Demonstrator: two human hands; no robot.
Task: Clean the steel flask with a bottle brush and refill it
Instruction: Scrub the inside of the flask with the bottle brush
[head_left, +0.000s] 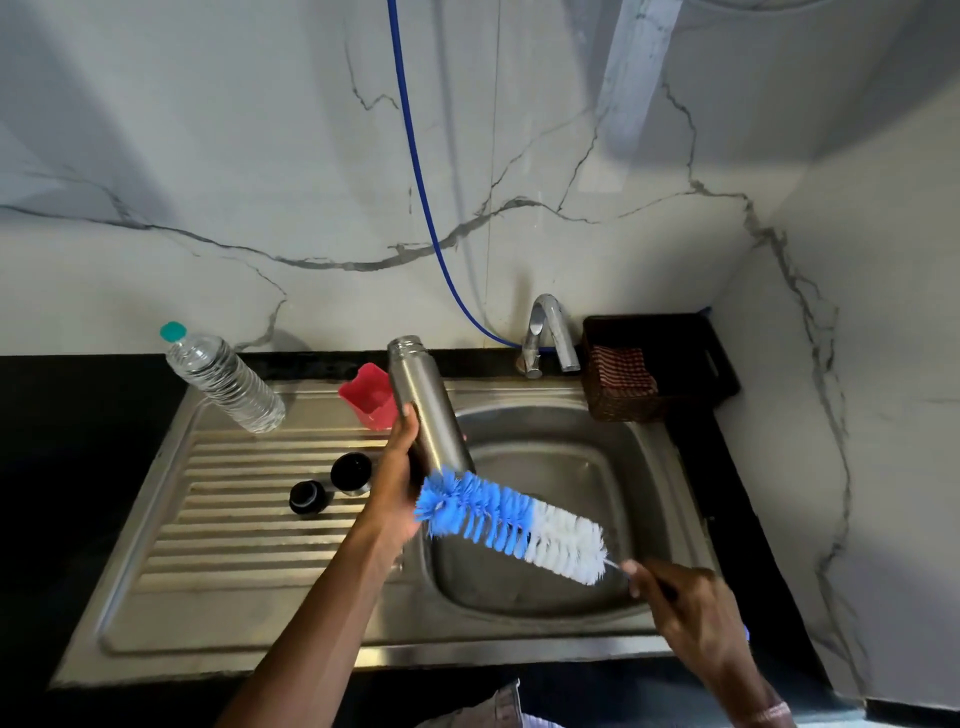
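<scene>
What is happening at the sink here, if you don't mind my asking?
A person is washing a flask. The left hand holds the open steel flask over the sink, mouth pointing up and away. The right hand holds a blue and white bottle brush by its handle; the bristles are outside the flask, beside its base. Two black caps lie on the ribbed drainboard, with a plastic water bottle and a red cup behind. The tap shows no running water.

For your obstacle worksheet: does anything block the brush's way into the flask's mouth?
Nothing visible does. The flask, in the left hand, has an uncapped mouth. The brush, in the right hand, hangs apart below it.
</scene>
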